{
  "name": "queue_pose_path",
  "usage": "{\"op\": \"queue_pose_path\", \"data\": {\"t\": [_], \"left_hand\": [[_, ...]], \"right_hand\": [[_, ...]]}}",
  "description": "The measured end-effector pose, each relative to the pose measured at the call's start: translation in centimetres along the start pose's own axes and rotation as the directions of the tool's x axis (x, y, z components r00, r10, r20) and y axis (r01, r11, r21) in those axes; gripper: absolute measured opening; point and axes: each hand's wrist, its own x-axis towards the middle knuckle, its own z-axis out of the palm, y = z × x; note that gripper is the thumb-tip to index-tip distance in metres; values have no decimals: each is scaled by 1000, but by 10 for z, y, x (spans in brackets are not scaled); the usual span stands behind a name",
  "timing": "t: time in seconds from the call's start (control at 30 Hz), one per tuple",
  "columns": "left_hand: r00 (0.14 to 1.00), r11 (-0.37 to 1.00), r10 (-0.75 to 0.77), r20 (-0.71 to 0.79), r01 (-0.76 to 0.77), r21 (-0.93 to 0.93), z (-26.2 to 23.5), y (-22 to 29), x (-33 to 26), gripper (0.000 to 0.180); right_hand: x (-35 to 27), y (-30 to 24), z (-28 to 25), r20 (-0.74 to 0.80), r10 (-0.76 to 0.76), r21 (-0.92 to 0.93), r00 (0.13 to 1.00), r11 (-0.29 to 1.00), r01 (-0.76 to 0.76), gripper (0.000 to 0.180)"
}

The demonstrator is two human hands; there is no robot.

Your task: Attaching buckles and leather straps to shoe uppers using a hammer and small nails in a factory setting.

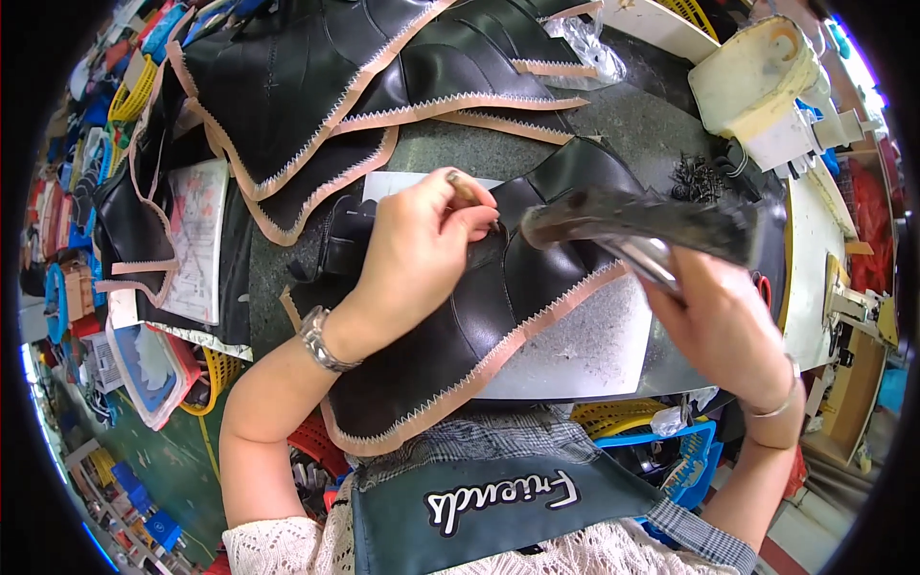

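A black leather shoe upper (412, 379) with a pink zigzag-stitched edge lies in front of me, partly over a pale work board (594, 355). My left hand (407, 254) rests above its upper part, thumb and fingers pinched together. Whatever sits in that pinch is too small and dark to name. In my right hand (719, 331) is a hammer (642, 220), gripped by its shiny metal handle. Its long dark head is blurred and hovers over the leather, just right of my left fingertips, without touching them.
More black leather uppers (307, 86) with pink edging are piled at the back. Small black metal pieces (700, 177) lie in a heap at the right, near a dirty white container (757, 77). A printed sheet (196, 240) lies left; a blue basket (685, 455) stands below the table edge.
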Motion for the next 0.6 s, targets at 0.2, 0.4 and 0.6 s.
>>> {"op": "queue_pose_path", "data": {"t": [0.2,0.4,0.6], "left_hand": [[1000,997,9,-28,-11,-78,-7,29,-15,4],[1000,997,7,-24,-5,77,-16,13,-25,3],[1000,996,21,-22,-19,85,-14,13,-22,3]], "right_hand": [[-1,12,58,40,29,50,999,998,-31,31],[-5,6,62,34,61,65,998,996,-63,28],[-4,7,63,17,95,113,995,989,-96,28]]}}
